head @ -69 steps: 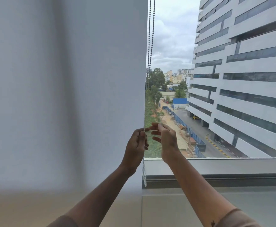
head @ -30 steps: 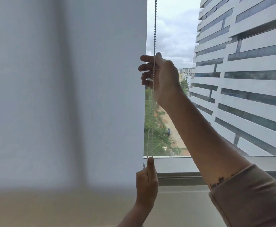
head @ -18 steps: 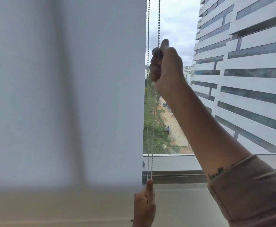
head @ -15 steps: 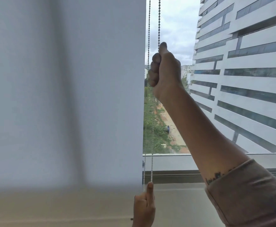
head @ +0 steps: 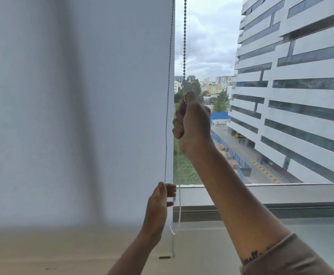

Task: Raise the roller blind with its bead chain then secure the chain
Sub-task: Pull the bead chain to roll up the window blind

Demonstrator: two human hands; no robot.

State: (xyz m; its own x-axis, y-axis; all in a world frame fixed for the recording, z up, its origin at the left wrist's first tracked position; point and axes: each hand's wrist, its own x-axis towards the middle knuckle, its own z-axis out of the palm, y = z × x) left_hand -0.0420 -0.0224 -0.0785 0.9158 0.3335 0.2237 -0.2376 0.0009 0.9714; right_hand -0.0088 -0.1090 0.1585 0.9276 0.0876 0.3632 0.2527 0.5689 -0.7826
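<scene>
Two hands worked the chain (head: 185, 36) at the blind's (head: 78, 108) right edge. The right hand (head: 194, 124) was a fist about the chain's right-hand strand, fingers (head: 177, 126) curled tight on it, at mid-height against the window view. The left hand (head: 159, 201) was lower, just above the sill (head: 281, 192), its fingers pressed together in a pinch on the left-hand strand, which ran up along the blind's edge. Below that hand the loop's bottom hung slack in a small curve in front of the sill.

Judging by the blind, which covered the whole left of the pane down to the blurred lower margin, the raising step was in hand and little of it seemed done; the bottom edge could not be made out clearly. The securing step was not yet begun.

As a judgement, the next move called for a steady downward pull on the right strand while the left pinch gave way so the chain could feed, then a fresh grip higher up, hand over hand. Which strand lifts the blind could not be told. A small dark piece low on the wall under the loop might be a chain holder, but it was too small to be sure.
</scene>
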